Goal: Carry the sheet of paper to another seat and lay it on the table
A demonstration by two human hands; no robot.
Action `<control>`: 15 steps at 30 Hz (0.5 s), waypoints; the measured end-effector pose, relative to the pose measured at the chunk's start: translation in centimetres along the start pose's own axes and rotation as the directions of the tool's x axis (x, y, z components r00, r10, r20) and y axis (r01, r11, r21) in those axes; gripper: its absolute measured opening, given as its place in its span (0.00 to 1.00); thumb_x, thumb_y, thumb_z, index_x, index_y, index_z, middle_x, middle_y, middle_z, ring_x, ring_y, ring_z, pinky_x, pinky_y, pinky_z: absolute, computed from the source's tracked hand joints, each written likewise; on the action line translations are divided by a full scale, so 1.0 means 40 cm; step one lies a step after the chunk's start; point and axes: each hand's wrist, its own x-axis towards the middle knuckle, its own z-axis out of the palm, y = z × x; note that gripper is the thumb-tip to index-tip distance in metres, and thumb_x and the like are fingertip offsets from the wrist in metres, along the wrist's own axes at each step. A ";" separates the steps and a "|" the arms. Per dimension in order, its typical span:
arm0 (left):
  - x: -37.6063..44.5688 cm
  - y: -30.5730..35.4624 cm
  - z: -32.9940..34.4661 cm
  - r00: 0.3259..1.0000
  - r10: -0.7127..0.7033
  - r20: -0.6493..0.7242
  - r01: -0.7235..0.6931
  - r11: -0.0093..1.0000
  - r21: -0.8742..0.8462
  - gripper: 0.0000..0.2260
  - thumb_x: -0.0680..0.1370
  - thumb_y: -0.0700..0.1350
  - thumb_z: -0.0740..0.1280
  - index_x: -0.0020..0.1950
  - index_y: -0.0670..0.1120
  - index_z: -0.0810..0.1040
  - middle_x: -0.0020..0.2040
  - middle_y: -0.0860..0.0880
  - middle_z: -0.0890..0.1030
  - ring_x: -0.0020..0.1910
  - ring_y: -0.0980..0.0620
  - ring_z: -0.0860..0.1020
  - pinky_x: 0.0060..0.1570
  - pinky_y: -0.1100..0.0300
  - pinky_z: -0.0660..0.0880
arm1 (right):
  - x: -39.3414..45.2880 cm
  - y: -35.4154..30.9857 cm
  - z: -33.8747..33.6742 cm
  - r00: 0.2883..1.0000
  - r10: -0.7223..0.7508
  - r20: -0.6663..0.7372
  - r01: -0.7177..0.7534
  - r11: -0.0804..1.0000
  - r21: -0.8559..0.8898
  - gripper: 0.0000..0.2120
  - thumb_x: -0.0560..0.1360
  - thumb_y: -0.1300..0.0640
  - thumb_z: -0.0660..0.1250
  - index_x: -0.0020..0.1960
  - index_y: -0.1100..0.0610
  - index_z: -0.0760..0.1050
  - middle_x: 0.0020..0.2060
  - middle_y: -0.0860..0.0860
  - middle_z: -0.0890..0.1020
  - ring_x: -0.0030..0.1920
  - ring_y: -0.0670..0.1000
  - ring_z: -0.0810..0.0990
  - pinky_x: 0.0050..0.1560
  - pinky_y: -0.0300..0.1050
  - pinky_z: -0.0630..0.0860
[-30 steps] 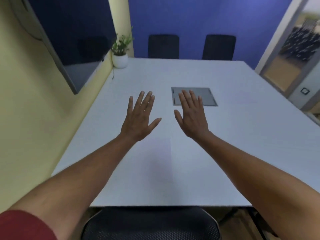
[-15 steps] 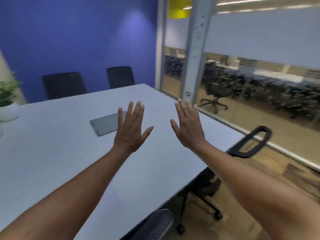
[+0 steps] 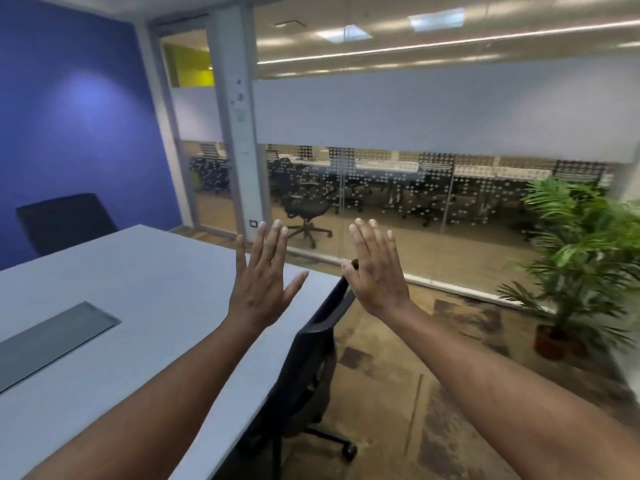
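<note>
Both of my hands are raised in front of me with straight, spread fingers and hold nothing. My left hand (image 3: 263,282) hovers above the right part of the white table (image 3: 145,292). My right hand (image 3: 375,271) is beyond the table's right edge, over the top of a black office chair (image 3: 311,362) that stands pushed against that edge. No sheet of paper shows anywhere in the view.
A grey hatch panel (image 3: 52,341) is set into the table at the left. Another black chair (image 3: 65,220) stands at the far side by the blue wall. A glass partition (image 3: 433,209) runs across the right, with a potted palm (image 3: 581,265) on the carpet.
The view has swung far to the right, from the table's middle to its right edge and the glass wall. Both hands stayed raised and spread in front of me.
</note>
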 end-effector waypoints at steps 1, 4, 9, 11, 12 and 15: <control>-0.001 0.005 0.002 1.000 0.006 0.003 -0.006 1.000 0.009 0.39 0.86 0.67 0.50 0.89 0.42 0.51 0.90 0.45 0.49 0.89 0.44 0.45 0.85 0.34 0.46 | 0.001 0.001 -0.002 1.000 0.004 -0.023 -0.004 1.000 0.010 0.33 0.84 0.50 0.65 0.85 0.60 0.60 0.85 0.57 0.62 0.87 0.61 0.55 0.86 0.65 0.49; 0.096 0.164 0.075 1.000 0.020 -0.012 -0.020 0.999 -0.036 0.40 0.86 0.68 0.47 0.89 0.42 0.51 0.90 0.45 0.49 0.89 0.44 0.45 0.85 0.35 0.45 | 0.015 0.177 -0.029 0.999 -0.010 -0.041 0.009 1.000 -0.025 0.33 0.85 0.49 0.64 0.85 0.59 0.60 0.85 0.57 0.62 0.86 0.60 0.56 0.86 0.64 0.48; 0.246 0.402 0.195 1.000 -0.014 -0.008 0.013 0.991 -0.134 0.40 0.85 0.69 0.51 0.89 0.43 0.52 0.90 0.46 0.50 0.89 0.45 0.44 0.85 0.40 0.37 | 0.042 0.478 -0.052 1.000 -0.001 -0.001 0.001 0.995 -0.103 0.35 0.86 0.41 0.58 0.87 0.56 0.55 0.87 0.55 0.57 0.87 0.59 0.52 0.86 0.62 0.46; 0.277 0.434 0.215 1.000 0.011 -0.017 -0.013 0.994 -0.110 0.41 0.85 0.69 0.52 0.89 0.43 0.51 0.90 0.46 0.49 0.89 0.45 0.42 0.85 0.41 0.35 | 0.044 0.539 -0.043 1.000 0.002 -0.003 -0.003 0.994 -0.106 0.36 0.86 0.39 0.56 0.87 0.55 0.53 0.87 0.55 0.56 0.88 0.59 0.51 0.86 0.63 0.46; 0.310 0.456 0.241 1.000 0.025 -0.011 -0.026 0.994 -0.110 0.41 0.85 0.69 0.52 0.89 0.43 0.51 0.90 0.46 0.48 0.89 0.45 0.41 0.85 0.41 0.35 | 0.054 0.582 -0.045 1.000 0.004 -0.004 -0.004 0.994 -0.112 0.36 0.86 0.38 0.54 0.87 0.55 0.52 0.87 0.54 0.55 0.88 0.59 0.51 0.86 0.63 0.47; 0.400 0.490 0.278 0.999 0.031 -0.010 -0.032 0.991 -0.130 0.41 0.85 0.70 0.48 0.89 0.44 0.49 0.90 0.46 0.47 0.89 0.46 0.41 0.85 0.40 0.36 | 0.086 0.657 -0.033 1.000 0.031 0.001 -0.030 0.994 -0.108 0.37 0.86 0.36 0.51 0.87 0.55 0.52 0.88 0.54 0.55 0.88 0.58 0.50 0.86 0.64 0.47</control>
